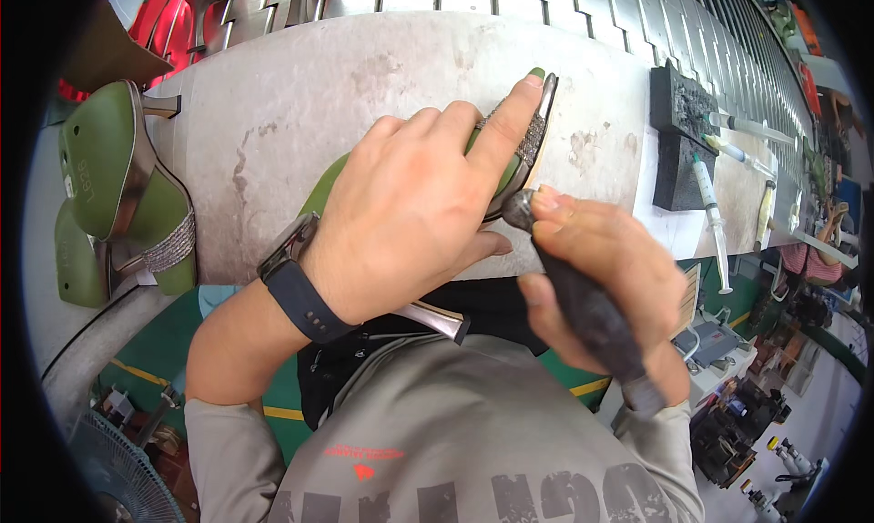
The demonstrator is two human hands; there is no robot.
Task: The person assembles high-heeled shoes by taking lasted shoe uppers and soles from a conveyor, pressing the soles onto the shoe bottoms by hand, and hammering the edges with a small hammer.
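A heeled sandal on a green last lies sideways on the worktable, its glittery strap toward the far right and its metallic heel jutting past the near edge. My left hand grips it from above, thumb on the near side and index finger stretched over the strap toward the toe. In my right hand, partly blurred, is a dark tool with a thick grip. The tool's rounded end is at the near edge of the sole; whether it touches cannot be made out.
Two more sandals on green lasts stand at the left. A black block with several syringes is at the right of the worktable. Metal conveyor slats run along the far side. A fan stands lower left.
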